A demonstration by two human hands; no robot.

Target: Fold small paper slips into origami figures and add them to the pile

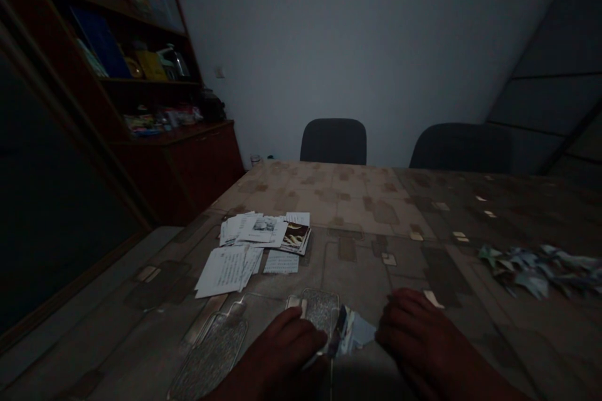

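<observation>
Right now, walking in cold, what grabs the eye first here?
The left hand and right hand sit at the near table edge, a torn blue-and-white paper between them. Farther out, loose papers spread left of centre on the patterned table cover, and crumpled blue-grey scraps lie to the right. A dark wooden shelf unit stands at far left.

I'm getting a dim, grainy feed here: heavy shadow swallows the left edge, the wall [357,44] glows faintly at upper centre, and the counter [357,200] bows at the frame's edges.
</observation>
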